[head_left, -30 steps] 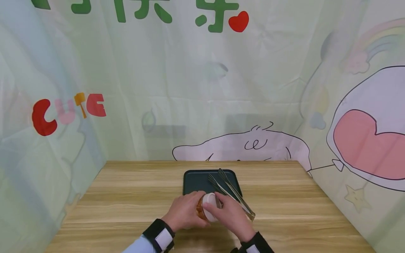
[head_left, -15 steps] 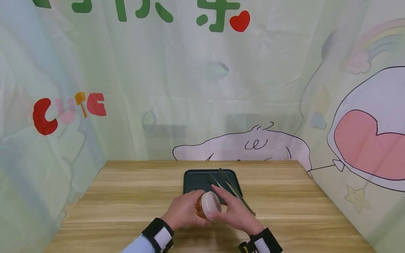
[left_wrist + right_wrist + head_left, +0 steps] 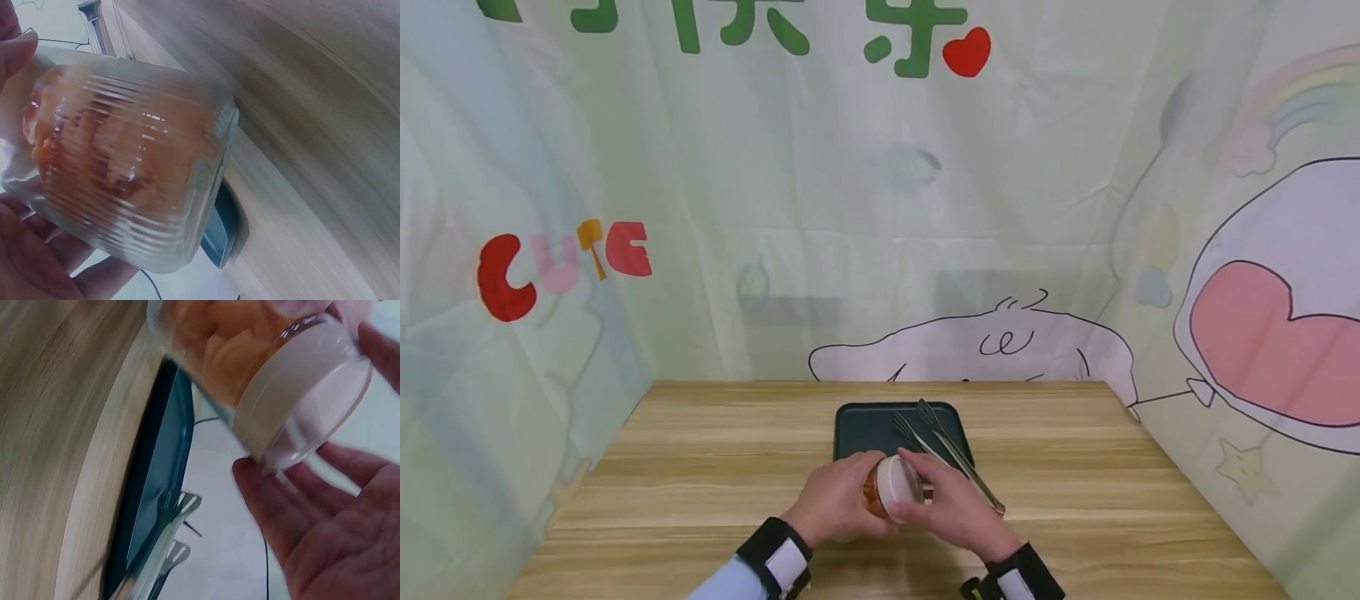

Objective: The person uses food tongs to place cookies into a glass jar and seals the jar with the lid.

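A clear ribbed glass jar (image 3: 134,156) with orange-brown pieces of food inside is held tilted above the table, its white lid (image 3: 898,483) facing right. My left hand (image 3: 833,502) grips the body of the jar, the thumb on one side and the fingers on the other in the left wrist view. On the lid, the fingertips and thumb of my right hand (image 3: 957,505) pinch the rim. The right palm stays apart from the lid's top in the right wrist view.
Behind the hands, a dark rectangular tray (image 3: 867,427) lies on the wooden table (image 3: 722,467). Metal tongs (image 3: 961,457) rest across its right side, with their handle end past the tray's near edge. A printed cloth backdrop (image 3: 715,208) stands behind the table.
My right hand loosened and spread around the lid half a second ago, with its wrist swung right; now its fingers close around the rim again. The left hand and jar stay nearly still.
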Motion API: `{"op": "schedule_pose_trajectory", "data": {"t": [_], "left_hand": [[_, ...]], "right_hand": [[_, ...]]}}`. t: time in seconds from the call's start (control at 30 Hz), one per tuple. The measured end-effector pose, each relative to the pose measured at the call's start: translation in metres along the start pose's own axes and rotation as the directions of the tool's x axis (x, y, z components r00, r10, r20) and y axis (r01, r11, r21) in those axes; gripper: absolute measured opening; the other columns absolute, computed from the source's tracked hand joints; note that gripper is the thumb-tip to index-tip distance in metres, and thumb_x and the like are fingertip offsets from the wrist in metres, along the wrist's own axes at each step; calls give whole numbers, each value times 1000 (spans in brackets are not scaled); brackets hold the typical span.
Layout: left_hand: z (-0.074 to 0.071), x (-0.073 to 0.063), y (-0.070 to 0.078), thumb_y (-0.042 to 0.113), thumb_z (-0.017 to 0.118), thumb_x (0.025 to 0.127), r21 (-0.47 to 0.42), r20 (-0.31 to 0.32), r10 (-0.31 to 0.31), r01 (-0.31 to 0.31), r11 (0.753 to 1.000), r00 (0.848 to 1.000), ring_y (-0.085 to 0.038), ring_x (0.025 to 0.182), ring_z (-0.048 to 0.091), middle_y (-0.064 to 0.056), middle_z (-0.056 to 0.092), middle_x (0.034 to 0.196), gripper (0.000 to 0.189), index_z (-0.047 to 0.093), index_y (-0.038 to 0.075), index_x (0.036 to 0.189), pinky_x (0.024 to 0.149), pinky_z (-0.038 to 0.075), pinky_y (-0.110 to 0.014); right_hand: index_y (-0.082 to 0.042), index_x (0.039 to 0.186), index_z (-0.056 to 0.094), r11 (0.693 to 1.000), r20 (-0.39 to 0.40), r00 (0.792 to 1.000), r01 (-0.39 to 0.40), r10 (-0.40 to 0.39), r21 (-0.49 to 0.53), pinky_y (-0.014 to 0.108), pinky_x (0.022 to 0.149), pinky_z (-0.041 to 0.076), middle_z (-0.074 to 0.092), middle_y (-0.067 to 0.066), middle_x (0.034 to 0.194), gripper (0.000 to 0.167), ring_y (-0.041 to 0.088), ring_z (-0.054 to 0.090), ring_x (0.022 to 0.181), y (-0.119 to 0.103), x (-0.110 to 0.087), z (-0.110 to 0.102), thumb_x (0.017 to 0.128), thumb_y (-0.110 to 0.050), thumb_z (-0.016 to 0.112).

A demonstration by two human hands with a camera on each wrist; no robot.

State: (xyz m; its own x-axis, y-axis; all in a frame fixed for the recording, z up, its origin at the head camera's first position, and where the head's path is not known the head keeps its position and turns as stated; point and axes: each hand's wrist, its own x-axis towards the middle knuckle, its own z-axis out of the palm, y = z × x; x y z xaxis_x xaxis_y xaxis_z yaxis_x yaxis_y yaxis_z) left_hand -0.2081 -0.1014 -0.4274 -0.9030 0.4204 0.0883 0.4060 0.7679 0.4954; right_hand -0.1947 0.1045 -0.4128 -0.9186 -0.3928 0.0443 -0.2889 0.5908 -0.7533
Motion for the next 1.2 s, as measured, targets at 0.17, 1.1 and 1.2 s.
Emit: {"op": "schedule_pose_trajectory", "data": {"t": [0.17,1.1,1.2], "left_hand": [[0,1,0,48,93,68,-11,-2,4,-4,1000,1000,-10,93,61,4,68,113,74,61,21,129,81,60,-39],[-2,0,0,50,91,71,-16,39,-19,20,1000,999,-16,101,64,-2,68,123,81,59,17,137,90,61,-48],[-2,0,-1,49,91,70,-14,33,-17,18,1000,999,-16,102,63,-1,68,123,81,59,18,137,90,61,-47]], "right_hand": [[-1,146,55,990,-55,989,-138,139,10,50,86,62,65,21,138,77,29,67,111,-11,1,3,90,-48,78],[-15,156,46,999,50,998,43,-42,-30,65,106,49,47,17,160,89,39,53,137,2,2,0,83,-44,86],[-14,155,47,999,38,999,31,-29,-32,64,104,51,49,17,158,83,38,55,134,1,2,1,86,-41,84]]}}
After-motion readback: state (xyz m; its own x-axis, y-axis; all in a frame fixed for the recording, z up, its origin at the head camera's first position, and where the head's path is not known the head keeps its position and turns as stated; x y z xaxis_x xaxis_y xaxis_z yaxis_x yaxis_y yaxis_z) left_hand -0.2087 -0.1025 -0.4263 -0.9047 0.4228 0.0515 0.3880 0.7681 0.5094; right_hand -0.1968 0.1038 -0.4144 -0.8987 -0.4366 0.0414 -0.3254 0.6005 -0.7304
